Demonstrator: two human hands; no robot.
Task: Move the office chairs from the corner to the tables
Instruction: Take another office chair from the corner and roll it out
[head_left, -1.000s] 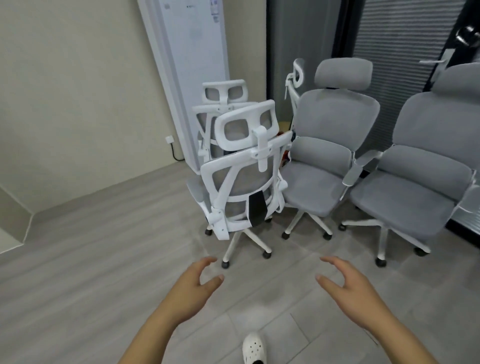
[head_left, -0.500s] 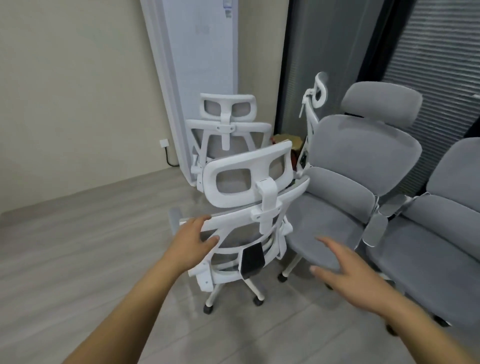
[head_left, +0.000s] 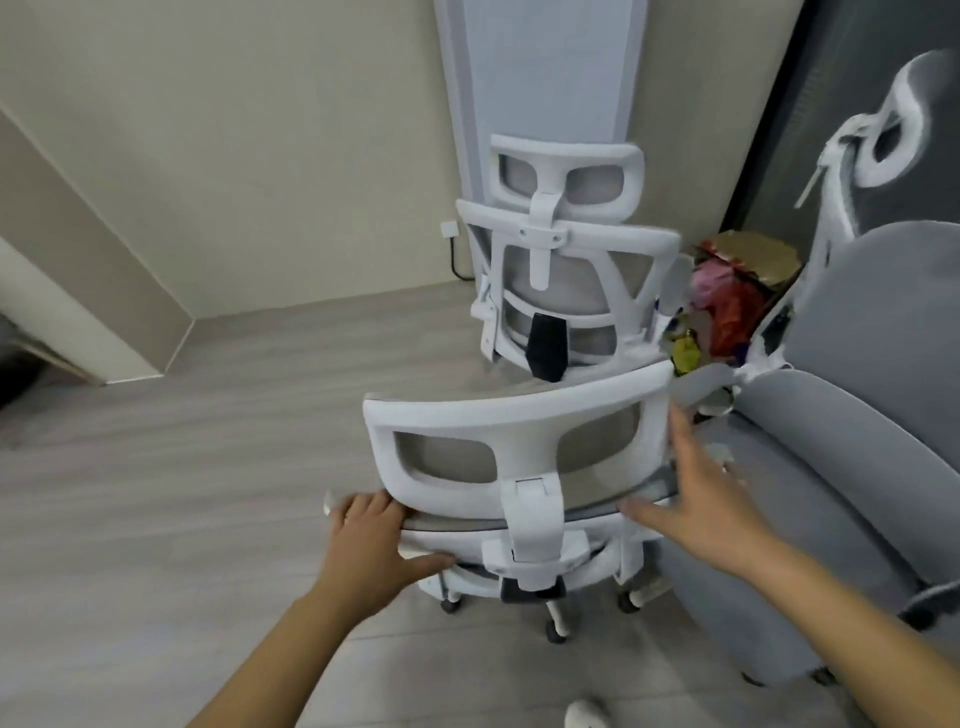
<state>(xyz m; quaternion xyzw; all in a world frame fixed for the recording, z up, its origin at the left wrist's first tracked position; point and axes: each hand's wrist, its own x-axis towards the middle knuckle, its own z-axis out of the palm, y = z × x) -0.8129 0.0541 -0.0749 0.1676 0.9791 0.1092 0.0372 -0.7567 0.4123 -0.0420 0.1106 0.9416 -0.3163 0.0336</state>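
Head view: near chair (head_left: 519, 452) seen from behind, white frame, grey mesh, headrest uppermost, castors on the grey plank floor (head_left: 156, 493). Left hand (head_left: 376, 545) gripping the left end of the backrest's top bar, fingers curled over the top edge, thumb stretched along the underside. Right hand (head_left: 711, 499) at the right side of the headrest and backrest, fingers straight and spread, thumb pointing left beneath the headrest; contact with the frame impossible to tell through the blur. Just behind, second chair (head_left: 566, 270) of the same make, also back-on, black tab low on its back, standing before a tall white unit (head_left: 540, 73) in the corner. To the right, grey chair (head_left: 841, 415) facing this way, seat close beside the near chair, its arm pad just beyond the right hand. Between the second chair and the grey chair, an open box (head_left: 737, 291) of coloured packets. Wall socket (head_left: 449, 228) with a black cable left of the unit. White shoe (head_left: 587, 714) at the bottom edge.
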